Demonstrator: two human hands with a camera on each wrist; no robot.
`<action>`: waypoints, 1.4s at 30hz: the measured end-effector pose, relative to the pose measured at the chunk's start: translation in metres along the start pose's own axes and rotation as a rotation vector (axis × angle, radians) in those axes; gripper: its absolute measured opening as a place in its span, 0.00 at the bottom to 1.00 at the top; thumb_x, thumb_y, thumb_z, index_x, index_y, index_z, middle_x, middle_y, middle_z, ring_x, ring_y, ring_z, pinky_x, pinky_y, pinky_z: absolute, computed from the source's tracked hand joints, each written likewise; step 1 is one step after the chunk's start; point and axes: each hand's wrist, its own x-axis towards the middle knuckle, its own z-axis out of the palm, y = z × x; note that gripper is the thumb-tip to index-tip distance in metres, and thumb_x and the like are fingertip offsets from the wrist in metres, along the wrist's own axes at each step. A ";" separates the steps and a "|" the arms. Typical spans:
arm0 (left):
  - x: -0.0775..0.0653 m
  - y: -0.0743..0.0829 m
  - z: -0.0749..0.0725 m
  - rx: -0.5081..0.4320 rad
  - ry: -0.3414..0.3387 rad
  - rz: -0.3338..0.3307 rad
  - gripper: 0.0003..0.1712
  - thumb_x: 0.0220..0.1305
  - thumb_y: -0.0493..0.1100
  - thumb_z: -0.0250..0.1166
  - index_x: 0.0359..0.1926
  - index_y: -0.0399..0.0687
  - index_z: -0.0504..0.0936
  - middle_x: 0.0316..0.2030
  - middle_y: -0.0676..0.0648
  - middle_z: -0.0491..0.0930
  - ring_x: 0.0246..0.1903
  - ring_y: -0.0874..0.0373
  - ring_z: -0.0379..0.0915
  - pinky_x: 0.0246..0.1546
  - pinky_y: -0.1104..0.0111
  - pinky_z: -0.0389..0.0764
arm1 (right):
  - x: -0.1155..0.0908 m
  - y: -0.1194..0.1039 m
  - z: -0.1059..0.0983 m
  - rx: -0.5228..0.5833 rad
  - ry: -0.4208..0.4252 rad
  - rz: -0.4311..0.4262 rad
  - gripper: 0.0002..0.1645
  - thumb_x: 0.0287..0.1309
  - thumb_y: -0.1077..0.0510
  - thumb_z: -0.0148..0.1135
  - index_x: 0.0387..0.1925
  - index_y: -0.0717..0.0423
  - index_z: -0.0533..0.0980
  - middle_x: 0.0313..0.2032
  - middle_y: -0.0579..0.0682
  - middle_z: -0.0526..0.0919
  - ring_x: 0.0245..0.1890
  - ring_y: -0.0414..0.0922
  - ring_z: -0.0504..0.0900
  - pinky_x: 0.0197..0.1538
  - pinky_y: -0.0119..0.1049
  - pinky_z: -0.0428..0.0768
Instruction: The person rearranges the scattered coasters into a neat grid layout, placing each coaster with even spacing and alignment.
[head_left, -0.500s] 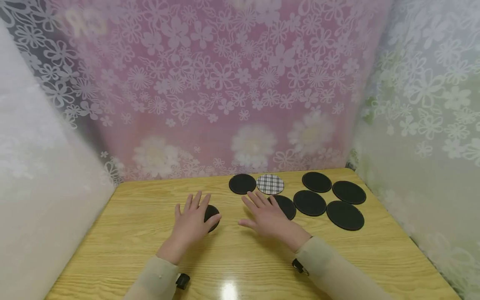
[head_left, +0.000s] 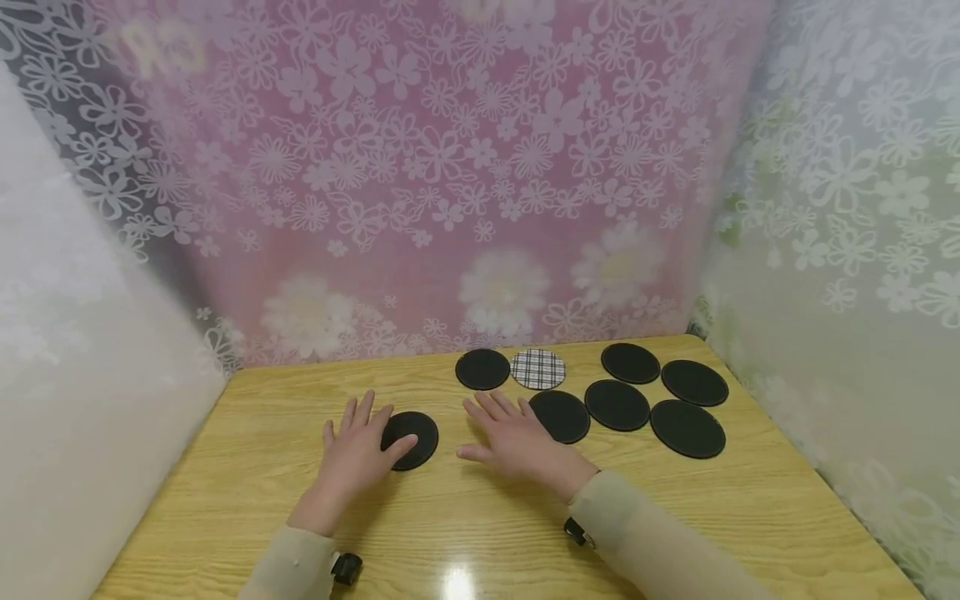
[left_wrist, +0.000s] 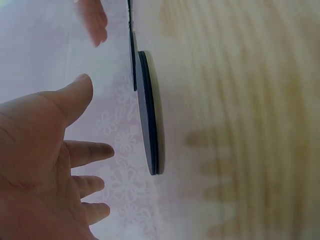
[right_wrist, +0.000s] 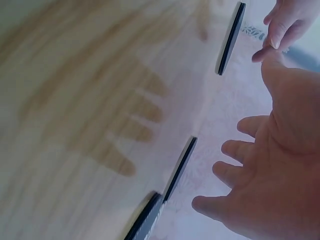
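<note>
My left hand (head_left: pixel 352 454) hovers over the wooden table with its fingers spread, overlapping the left edge of a lone black round coaster (head_left: pixel 422 427) in the head view. In the left wrist view that coaster (left_wrist: pixel 147 120) lies flat on the wood, apart from the fingers. To its right, my right hand (head_left: pixel 517 442) is held above the table, fingers extended and holding nothing. It partly covers another black coaster (head_left: pixel 564 418). Behind it lie a black coaster (head_left: pixel 482 369) and a white coaster with dark checks (head_left: pixel 538 369), side by side.
Several more black coasters (head_left: pixel 618 406) lie flat in a loose cluster at the right of the wooden table (head_left: pixel 465 517). A pink flowered curtain (head_left: pixel 420 183) hangs at the back, with pale sheets (head_left: pixel 847 375) on both sides.
My left hand has shifted left, uncovering more of the lone black coaster. The right hand has moved slightly left. The coasters appear to lie where they were.
</note>
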 end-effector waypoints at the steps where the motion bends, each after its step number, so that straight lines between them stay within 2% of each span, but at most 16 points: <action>1: 0.000 -0.001 0.000 0.003 -0.002 0.000 0.47 0.78 0.69 0.65 0.83 0.43 0.71 0.87 0.32 0.49 0.86 0.30 0.35 0.74 0.21 0.41 | 0.001 -0.001 0.002 -0.005 -0.004 -0.003 0.53 0.79 0.25 0.52 0.90 0.46 0.54 0.88 0.55 0.52 0.87 0.58 0.48 0.82 0.71 0.48; 9: 0.000 -0.006 -0.002 0.016 -0.037 0.011 0.49 0.77 0.69 0.67 0.83 0.43 0.69 0.87 0.33 0.49 0.85 0.29 0.36 0.74 0.21 0.42 | 0.011 -0.020 0.003 -0.024 -0.046 -0.001 0.52 0.80 0.24 0.51 0.90 0.45 0.56 0.88 0.53 0.54 0.87 0.56 0.50 0.83 0.68 0.51; 19: 0.001 -0.017 -0.002 -0.010 -0.142 0.006 0.61 0.66 0.70 0.77 0.86 0.40 0.63 0.83 0.30 0.59 0.82 0.25 0.48 0.72 0.20 0.46 | 0.024 -0.037 0.004 -0.054 -0.102 -0.017 0.53 0.79 0.23 0.49 0.90 0.46 0.54 0.87 0.53 0.55 0.87 0.55 0.51 0.83 0.66 0.53; 25: 0.003 -0.024 0.001 -0.011 -0.117 0.025 0.63 0.62 0.72 0.79 0.81 0.33 0.69 0.78 0.27 0.65 0.77 0.23 0.57 0.71 0.21 0.54 | 0.034 -0.043 0.007 -0.058 -0.111 -0.017 0.55 0.77 0.23 0.54 0.89 0.48 0.55 0.86 0.54 0.59 0.85 0.55 0.58 0.83 0.61 0.58; 32: 0.007 -0.035 0.012 -0.008 -0.095 0.025 0.61 0.60 0.69 0.81 0.79 0.32 0.71 0.74 0.28 0.69 0.73 0.24 0.61 0.70 0.23 0.59 | 0.041 -0.046 0.006 -0.063 -0.084 -0.021 0.58 0.72 0.25 0.65 0.86 0.56 0.61 0.80 0.56 0.69 0.80 0.56 0.67 0.78 0.54 0.68; 42: 0.000 -0.022 -0.004 0.017 -0.118 -0.016 0.58 0.57 0.68 0.84 0.75 0.33 0.76 0.69 0.29 0.72 0.67 0.29 0.66 0.65 0.27 0.67 | 0.052 -0.052 0.002 -0.071 -0.085 -0.028 0.57 0.67 0.24 0.71 0.80 0.59 0.70 0.71 0.55 0.75 0.72 0.53 0.72 0.73 0.54 0.74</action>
